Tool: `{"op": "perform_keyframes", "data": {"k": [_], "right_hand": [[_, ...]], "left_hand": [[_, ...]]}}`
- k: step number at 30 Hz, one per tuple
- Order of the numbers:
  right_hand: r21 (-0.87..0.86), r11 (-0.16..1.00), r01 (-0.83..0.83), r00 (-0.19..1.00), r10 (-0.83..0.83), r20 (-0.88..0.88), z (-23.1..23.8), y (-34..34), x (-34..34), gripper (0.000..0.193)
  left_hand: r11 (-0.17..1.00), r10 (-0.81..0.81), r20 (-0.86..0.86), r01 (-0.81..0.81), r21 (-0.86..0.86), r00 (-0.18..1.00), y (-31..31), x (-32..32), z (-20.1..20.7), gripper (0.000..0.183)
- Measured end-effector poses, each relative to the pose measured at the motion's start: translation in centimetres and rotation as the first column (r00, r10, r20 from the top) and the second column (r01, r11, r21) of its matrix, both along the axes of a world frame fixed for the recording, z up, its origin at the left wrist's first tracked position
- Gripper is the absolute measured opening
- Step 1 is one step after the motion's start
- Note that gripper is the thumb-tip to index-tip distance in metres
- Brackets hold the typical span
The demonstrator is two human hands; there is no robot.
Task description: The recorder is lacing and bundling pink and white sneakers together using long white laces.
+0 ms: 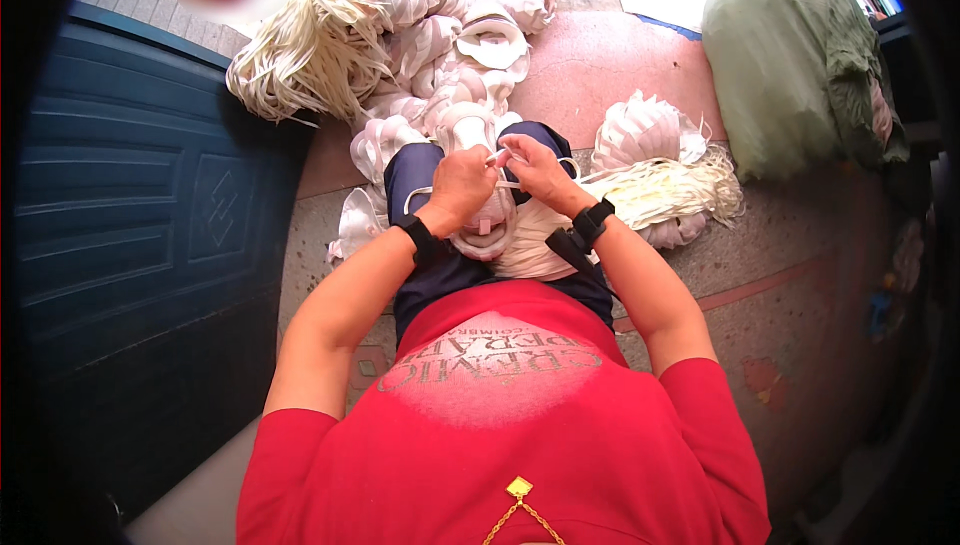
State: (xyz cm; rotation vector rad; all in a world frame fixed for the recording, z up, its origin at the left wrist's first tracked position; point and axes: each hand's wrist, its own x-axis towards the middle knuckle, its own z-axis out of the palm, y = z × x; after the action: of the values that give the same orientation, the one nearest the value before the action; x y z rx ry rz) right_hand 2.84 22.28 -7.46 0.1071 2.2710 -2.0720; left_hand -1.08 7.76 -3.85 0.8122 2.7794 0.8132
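Between my knees rests a pale pink and white shoe (485,223), or the upper of one, its heel loop toward me. Above it my left hand (463,187) is closed, thumb and fingers pinching a white shoelace (413,195) that loops out to the side. My right hand (538,171) meets it at the fingertips and pinches the lace too, with another loop showing by its wrist. My fingers hide most of the lacing. A loose bunch of cream laces (535,245) lies over my right thigh.
Beyond my knees is a heap of pale pink and white shoe pieces (410,45), with a cream lace bundle (310,57) at its left. More laces (675,190) and pieces (645,133) lie right. A green sack (775,65) stands far right; a blue panelled door (120,175) borders the left.
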Motion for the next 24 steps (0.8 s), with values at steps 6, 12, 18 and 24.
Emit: {"op": "perform_keyframes", "data": {"k": [6, 12, 18, 24], "right_hand": [[-0.242, 0.939, -0.245, 0.929, 0.299, 0.218, -0.2, 0.3, -1.3, 0.026], [-0.278, 0.918, -0.282, 0.934, 0.329, 0.139, -0.7, 0.0, -1.5, 0.026], [-0.456, 0.87, -0.19, 0.909, 0.332, 0.254, 0.3, 0.0, -0.7, 0.028], [-0.29, 0.95, -0.116, 0.9, 0.224, 0.374, 0.7, 0.0, -0.7, 0.03]], "left_hand": [[0.994, 0.075, -0.055, -0.07, 0.083, 0.996, -0.4, 0.6, -0.1, 0.013], [0.981, 0.051, -0.052, -0.04, 0.19, 0.997, -0.9, 0.8, -0.5, 0.011], [0.947, 0.104, 0.279, -0.18, 0.264, 0.955, -2.1, 0.0, 1.3, 0.02], [0.641, -0.037, 0.752, -0.561, 0.523, 0.658, -8.3, -6.9, 10.0, 0.013]]}}
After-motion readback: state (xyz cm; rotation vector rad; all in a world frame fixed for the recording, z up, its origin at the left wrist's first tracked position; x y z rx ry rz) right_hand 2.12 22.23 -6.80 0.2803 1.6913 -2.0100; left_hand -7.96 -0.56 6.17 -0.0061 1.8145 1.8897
